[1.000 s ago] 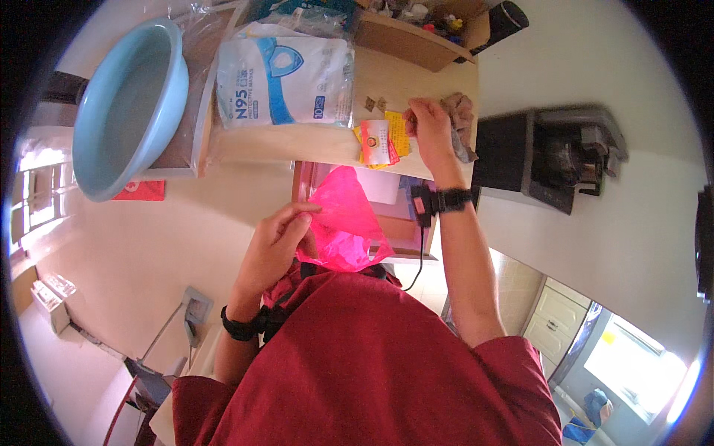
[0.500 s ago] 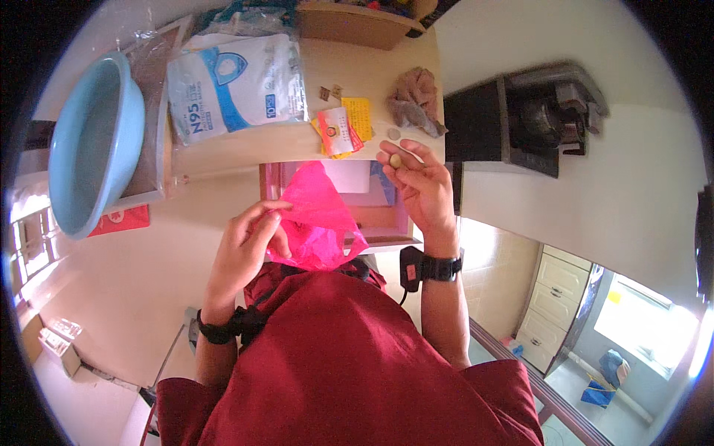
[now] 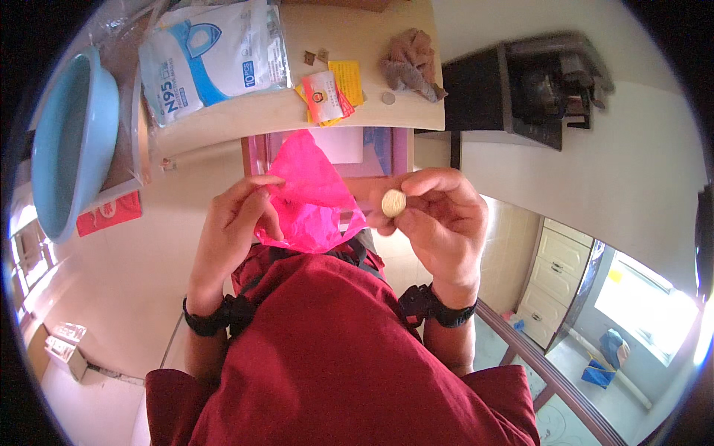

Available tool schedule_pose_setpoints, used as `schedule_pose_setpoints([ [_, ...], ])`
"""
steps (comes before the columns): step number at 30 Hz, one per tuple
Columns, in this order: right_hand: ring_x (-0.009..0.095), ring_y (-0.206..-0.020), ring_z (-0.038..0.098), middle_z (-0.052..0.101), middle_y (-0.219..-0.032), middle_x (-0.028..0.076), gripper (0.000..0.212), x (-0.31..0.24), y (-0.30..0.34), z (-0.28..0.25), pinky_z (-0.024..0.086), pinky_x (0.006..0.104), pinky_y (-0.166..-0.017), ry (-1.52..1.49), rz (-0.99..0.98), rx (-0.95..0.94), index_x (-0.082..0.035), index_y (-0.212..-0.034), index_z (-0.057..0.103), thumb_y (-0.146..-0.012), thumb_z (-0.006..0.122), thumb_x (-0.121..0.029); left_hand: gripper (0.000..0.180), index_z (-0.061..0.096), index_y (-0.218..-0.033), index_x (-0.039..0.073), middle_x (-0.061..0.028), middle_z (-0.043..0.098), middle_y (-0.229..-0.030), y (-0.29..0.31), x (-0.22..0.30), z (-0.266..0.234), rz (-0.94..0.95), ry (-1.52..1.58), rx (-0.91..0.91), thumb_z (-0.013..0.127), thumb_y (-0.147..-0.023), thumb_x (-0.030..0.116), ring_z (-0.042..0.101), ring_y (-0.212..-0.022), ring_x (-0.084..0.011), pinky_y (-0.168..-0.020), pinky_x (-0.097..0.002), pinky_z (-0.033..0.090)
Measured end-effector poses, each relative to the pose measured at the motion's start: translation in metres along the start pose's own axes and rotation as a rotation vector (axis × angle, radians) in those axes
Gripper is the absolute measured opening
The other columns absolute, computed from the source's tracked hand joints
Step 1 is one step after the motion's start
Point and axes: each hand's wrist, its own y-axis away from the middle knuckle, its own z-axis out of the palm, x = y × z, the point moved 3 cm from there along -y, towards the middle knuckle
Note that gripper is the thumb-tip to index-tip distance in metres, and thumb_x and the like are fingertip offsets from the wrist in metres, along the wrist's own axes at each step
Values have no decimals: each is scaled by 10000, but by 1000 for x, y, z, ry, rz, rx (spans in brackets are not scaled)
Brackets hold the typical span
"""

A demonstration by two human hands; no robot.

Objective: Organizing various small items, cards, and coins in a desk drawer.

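My left hand (image 3: 234, 227) is closed on the left edge of a bright pink plastic bag (image 3: 309, 197), pinched between thumb and fingers. The bag hangs in front of my body, spread to a peak at its top. Between the thumb and fingers of my right hand (image 3: 446, 219) is a round, pale gold coin (image 3: 393, 203), its flat face turned up toward me. It is just right of the bag, apart from it as far as I can see. A silvery coin (image 3: 388, 97) lies on the table near its front edge.
An open drawer (image 3: 402, 152) with papers sits below the wooden tabletop (image 3: 223, 119). On the table are red and yellow cards (image 3: 325, 97), two small brown squares (image 3: 309, 57), a crumpled brown cloth (image 3: 410, 63) and a white-blue mask package (image 3: 216, 56). A blue basin (image 3: 104, 126) stands left.
My right hand has come down from the table edge toward my body, bringing the coin beside the bag. My left hand keeps its hold. The whole view has shifted slightly.
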Motion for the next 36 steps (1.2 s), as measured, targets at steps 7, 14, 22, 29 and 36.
schedule_pose_setpoints([
  [7,292,-857,685,642,-1009,245,280,5,2,11,584,354,-738,-314,125,-35,77,-1076,545,-812,570,164,298,548,-1143,-50,-44,587,-653,0,1,-1,1,-7,-16,364,-1008,143,575,-587,-104,-583,-234,463],
  [14,276,-804,674,636,-918,217,243,6,-7,11,576,336,-694,-300,102,-118,38,-1003,562,-792,635,132,295,558,-1141,-41,-43,587,-656,0,0,-2,17,-12,8,372,-1007,146,577,-582,-105,-570,-229,455],
  [22,263,-756,654,593,-855,202,167,6,-10,11,555,340,-660,-244,-15,-148,-35,-746,553,-784,696,42,290,570,-1138,-28,-40,584,-650,-1,3,-2,18,-27,5,380,-1006,148,578,-573,-103,-569,-227,453],
  [29,258,-758,647,591,-891,204,130,3,-6,19,539,344,-671,-185,51,-212,-22,-732,585,-795,691,19,267,569,-1115,-44,-35,573,-635,-1,6,0,-22,6,5,394,-994,118,565,-589,-96,-594,-245,466],
  [36,212,-803,592,596,-905,148,88,-7,-7,22,491,305,-706,82,-105,-255,-38,-735,670,-735,758,-43,275,567,-1114,-51,-40,572,-634,-2,5,2,-44,-2,-6,389,-989,117,556,-583,-96,-594,-248,466],
])
